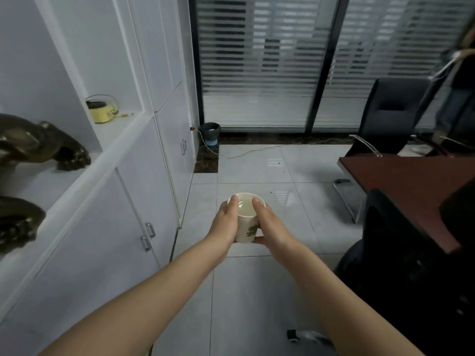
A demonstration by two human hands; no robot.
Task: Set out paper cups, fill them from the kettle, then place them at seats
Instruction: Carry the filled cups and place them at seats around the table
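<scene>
Cup [247, 228]: paper, white, green print on the near wall, upright, liquid nearly up to the rim. You hold it in mid-air over the floor [244, 291], in front of you, both arms stretched out. It's not on any surface.

Left hand [223, 222]: wrapped round the cup's left side, thumb lying up the wall with its tip at the rim. The fingers go behind the cup, mostly hidden. It's grasping the cup.

Right hand [270, 226]: same on the right side, thumb tip at the rim, and part of the hand shows at the cup's base. It's grasping the cup too.

Table [411, 181]: dark red top, to your right, well apart from the cup. Chair [393, 116]: black, at the table's far end. A second dark seat sits low on the right near your right arm, blurred.

Cabinet [102, 227]: white, doors with metal handles, along your left. On its open shelf sit a yellow pot [102, 113] with a wire handle and dark figurines [38, 142] nearer you.

Bin [210, 133]: dark, in the far corner by the cabinet, with a cord [257, 150] trailing across the floor beside it. Blinds [257, 47] cover the glass wall behind. A person [460, 73] stands at the far right edge, blurred.
</scene>
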